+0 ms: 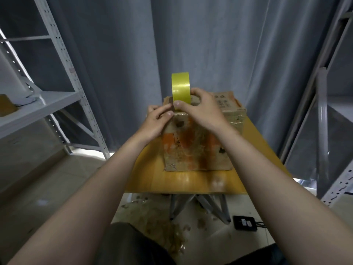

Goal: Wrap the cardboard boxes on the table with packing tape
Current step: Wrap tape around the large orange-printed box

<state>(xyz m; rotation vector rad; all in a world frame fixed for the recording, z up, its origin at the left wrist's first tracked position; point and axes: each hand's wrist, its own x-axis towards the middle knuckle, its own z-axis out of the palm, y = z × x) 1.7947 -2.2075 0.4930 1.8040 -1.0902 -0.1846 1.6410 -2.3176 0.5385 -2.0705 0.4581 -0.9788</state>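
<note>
A worn cardboard box (198, 150) with orange print and clear tape on its sides stands on a small yellow table (183, 182). A yellowish roll of packing tape (180, 87) stands on edge above the box's near top edge. My right hand (200, 109) grips the roll from the right, thumb on its front face. My left hand (157, 119) is at the box's top left edge, its thumb and fingers pinching the tape's loose end just below the roll.
White metal shelving stands at the left (63, 60) and right (324, 111). A grey curtain (210, 44) hangs behind the table. Crumpled tape scraps (164, 226) and a black device with cables (245, 222) lie on the floor under the table's folding legs.
</note>
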